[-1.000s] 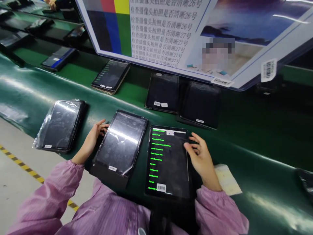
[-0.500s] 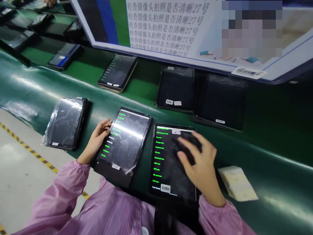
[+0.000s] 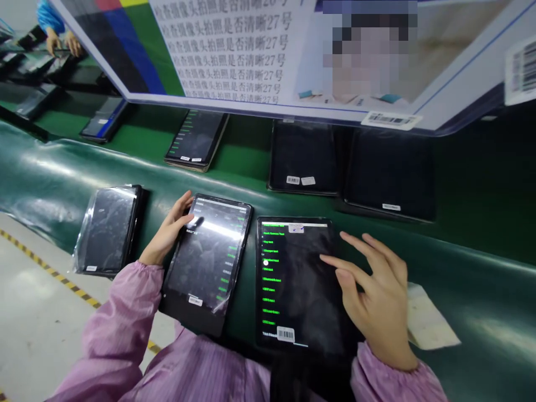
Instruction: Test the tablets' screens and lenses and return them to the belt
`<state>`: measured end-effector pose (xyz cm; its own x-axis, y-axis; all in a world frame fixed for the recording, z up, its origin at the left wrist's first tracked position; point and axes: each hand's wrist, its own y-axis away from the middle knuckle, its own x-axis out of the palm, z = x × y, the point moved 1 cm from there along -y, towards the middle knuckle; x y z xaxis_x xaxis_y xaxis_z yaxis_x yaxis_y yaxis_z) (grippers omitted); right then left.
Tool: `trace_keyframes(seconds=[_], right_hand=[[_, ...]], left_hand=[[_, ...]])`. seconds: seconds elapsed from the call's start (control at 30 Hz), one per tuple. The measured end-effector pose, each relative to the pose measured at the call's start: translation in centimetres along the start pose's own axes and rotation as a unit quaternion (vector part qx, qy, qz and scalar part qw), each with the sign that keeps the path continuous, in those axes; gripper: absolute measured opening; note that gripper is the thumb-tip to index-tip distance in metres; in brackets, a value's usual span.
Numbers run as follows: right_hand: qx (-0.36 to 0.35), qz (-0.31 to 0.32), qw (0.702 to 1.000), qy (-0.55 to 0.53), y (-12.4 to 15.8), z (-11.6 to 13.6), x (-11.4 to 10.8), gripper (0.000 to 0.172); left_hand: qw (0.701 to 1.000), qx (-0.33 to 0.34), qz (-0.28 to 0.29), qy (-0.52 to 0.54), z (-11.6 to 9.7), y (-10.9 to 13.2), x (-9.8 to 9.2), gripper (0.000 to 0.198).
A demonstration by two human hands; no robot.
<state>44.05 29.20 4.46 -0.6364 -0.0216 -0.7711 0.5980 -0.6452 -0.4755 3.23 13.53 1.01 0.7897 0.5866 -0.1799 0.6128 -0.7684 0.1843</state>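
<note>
A glossy green table (image 3: 494, 312) is running across the view, its covering catching pale streaks of light, and a duller green surface (image 3: 245, 145) is stretching behind it. Down on the left a pale floor (image 3: 42, 318) is showing, with yellow-and-black striped tape (image 3: 46, 268) crossing it. One big printed chart (image 3: 226, 61) is leaning over the far side, carrying colour blocks, rows of characters, a photo and two barcode stickers (image 3: 391, 120). At the upper left, two hands of another person (image 3: 62, 43) in blue sleeves (image 3: 49, 17) are working among dark devices too blurred to count.

Three tablets are lying on the near table: a film-wrapped tablet (image 3: 106, 229) on the left, a middle tablet (image 3: 209, 257) resting over a dark flat piece (image 3: 190, 315), and a right tablet (image 3: 301, 285) showing a list of green lines and bearing two labels. Four more tablets (image 3: 302, 153) are lying in a row behind. One cream-coloured pad (image 3: 433, 321) is sitting at the right, partly behind the wrist.

The left hand (image 3: 171, 229) is resting at the middle tablet's upper left edge, thumb lying over the screen, the other fingers bending past the side; whether they are gripping, I cannot tell. The right hand (image 3: 374, 296) is hovering by the right tablet, fingers spreading wide and holding nothing, the index finger pointing over the screen, contact being unclear
</note>
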Motion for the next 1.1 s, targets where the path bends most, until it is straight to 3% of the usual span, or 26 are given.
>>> trace_keyframes(seconds=[0.1, 0.3, 0.53, 0.67, 0.8, 0.93, 1.1], right_hand=[[-0.012, 0.007, 1.000, -0.011, -0.1, 0.4, 0.5, 0.029], [-0.028, 0.085, 0.996, 0.009, -0.4, 1.7, 1.9, 0.031], [-0.044, 0.108, 0.992, 0.043, -0.4, 1.7, 2.9, 0.034], [-0.018, 0.048, 0.999, -0.008, -0.2, 1.1, 2.8, 0.038], [0.063, -0.047, 0.994, -0.078, 0.0, 0.2, 2.3, 0.043], [0.133, -0.074, 0.983, -0.102, 0.0, -0.5, 2.4, 0.043], [0.043, -0.016, 0.997, -0.060, -0.2, -0.2, 2.6, 0.040]], left_hand=[[1.000, -0.004, -0.008, -0.009, -0.3, -0.7, 0.7, 0.065], [1.000, -0.005, -0.023, 0.008, -0.4, -0.4, 0.9, 0.070], [1.000, 0.000, -0.023, 0.017, -0.3, -0.5, 0.9, 0.076], [1.000, 0.007, -0.005, 0.005, -0.5, -0.7, 0.8, 0.078], [1.000, 0.023, 0.006, -0.017, -0.8, -0.7, 0.9, 0.080], [1.000, 0.021, -0.003, -0.021, -0.6, -0.6, 1.2, 0.081], [0.999, 0.013, -0.016, 0.024, 0.1, -0.8, 0.8, 0.072]])
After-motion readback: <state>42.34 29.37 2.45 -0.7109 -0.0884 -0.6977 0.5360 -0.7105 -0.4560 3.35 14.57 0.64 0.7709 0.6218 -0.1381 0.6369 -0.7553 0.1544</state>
